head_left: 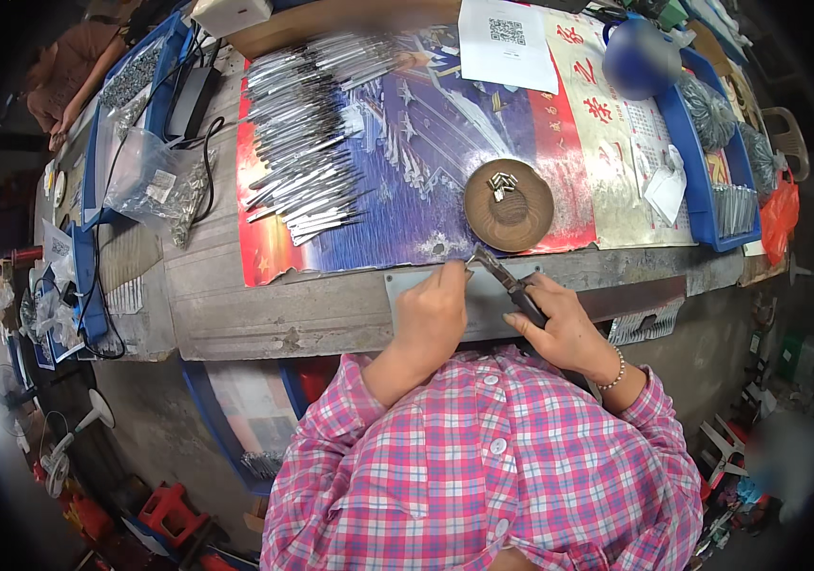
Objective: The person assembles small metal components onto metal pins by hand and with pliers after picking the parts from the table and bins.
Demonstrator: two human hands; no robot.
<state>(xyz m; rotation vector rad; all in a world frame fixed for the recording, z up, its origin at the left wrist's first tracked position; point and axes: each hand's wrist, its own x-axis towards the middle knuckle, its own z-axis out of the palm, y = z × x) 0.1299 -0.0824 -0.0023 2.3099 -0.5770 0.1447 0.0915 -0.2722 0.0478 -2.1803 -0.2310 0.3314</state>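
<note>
My right hand [567, 328] is wrapped round the dark handles of a pair of pliers [500, 274], held over the front edge of the workbench. The metal jaws point up and left, close to the fingertips of my left hand [433, 312]. That hand is closed in a pinch, and what lies between its fingers is hidden or too small to name. Just beyond the jaws sits a round brown bowl [529, 231] with several small shiny metal cylinders [501, 183] in it. A large heap of thin silvery metal rods [297, 143] lies farther left.
A printed poster [407, 224] covers the bench top [245, 324]. Blue bins with metal parts flank it: one bin [705, 224] at right, another [93, 176] at left. Plastic bags [155, 186] and black cables lie on the left. A white sheet [507, 48] rests at the back.
</note>
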